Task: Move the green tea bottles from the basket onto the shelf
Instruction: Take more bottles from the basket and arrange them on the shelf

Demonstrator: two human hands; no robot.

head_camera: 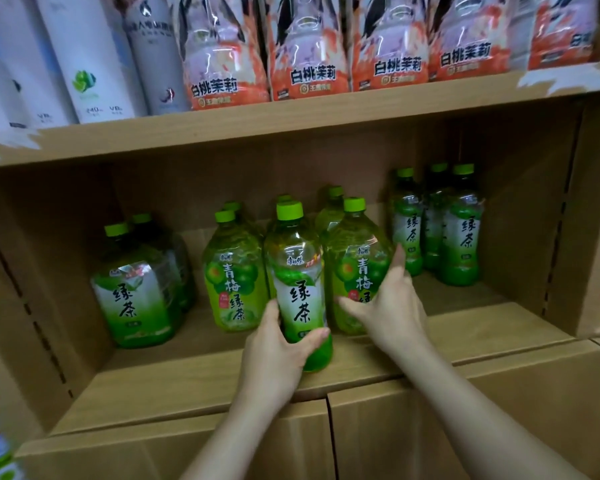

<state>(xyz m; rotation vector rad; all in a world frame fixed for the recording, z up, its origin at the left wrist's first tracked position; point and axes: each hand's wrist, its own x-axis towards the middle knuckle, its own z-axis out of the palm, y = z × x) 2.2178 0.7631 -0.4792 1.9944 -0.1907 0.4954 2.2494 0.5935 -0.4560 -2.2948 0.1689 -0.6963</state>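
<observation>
My left hand [278, 355] grips the lower part of a green tea bottle [297, 271] with a green cap and a white-green label; it stands upright at the front middle of the wooden shelf [187, 382]. My right hand [385, 306] is spread open, fingers against the plum green tea bottle [355, 261] just right of it. Another plum green tea bottle [234, 275] stands to the left. Large green tea bottles [136, 285] sit at the far left, small ones [459, 226] at the back right. The basket is out of view.
The upper shelf [291, 116] holds orange peach-jasmine packs [312, 46] and white bottles [94, 57]. Cardboard-coloured side walls [596, 220] close the compartment on both sides. Bare shelf board lies at the front right [492, 330]. Cabinet doors [326, 441] sit below.
</observation>
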